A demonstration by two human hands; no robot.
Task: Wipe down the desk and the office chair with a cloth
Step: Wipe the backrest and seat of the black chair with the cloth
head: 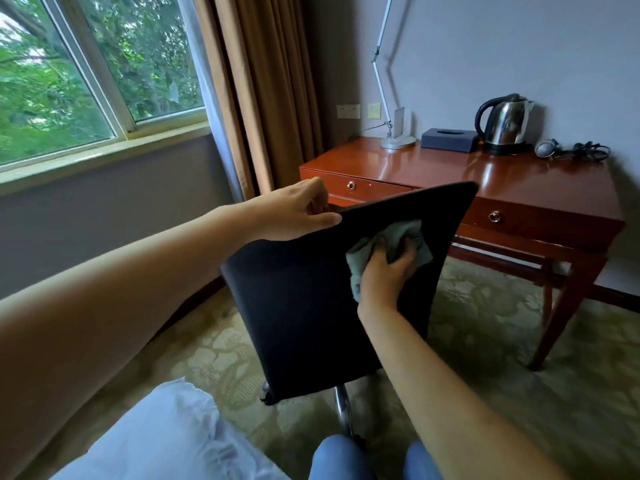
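Head view shows the black padded backrest of the office chair (311, 289) tilted, its rear face toward the camera. The left hand (298, 213) reaches out on a straight arm to the backrest's upper left corner, thumb lying along the rear face and fingers (317, 188) curled over the top edge, gripping it. The right hand (384, 271) comes up from below with a bent wrist, its fingers curled round a crumpled grey-green cloth (398, 240) and pressing it against the upper right part of the backrest. Behind the backrest stands the glossy reddish-brown wooden counter (519, 178) with two drawers. On the counter's far side sit a dark blue rectangular tissue box (450, 138) with tissue showing in its slot, and right of that a steel electric kettle (504, 124).
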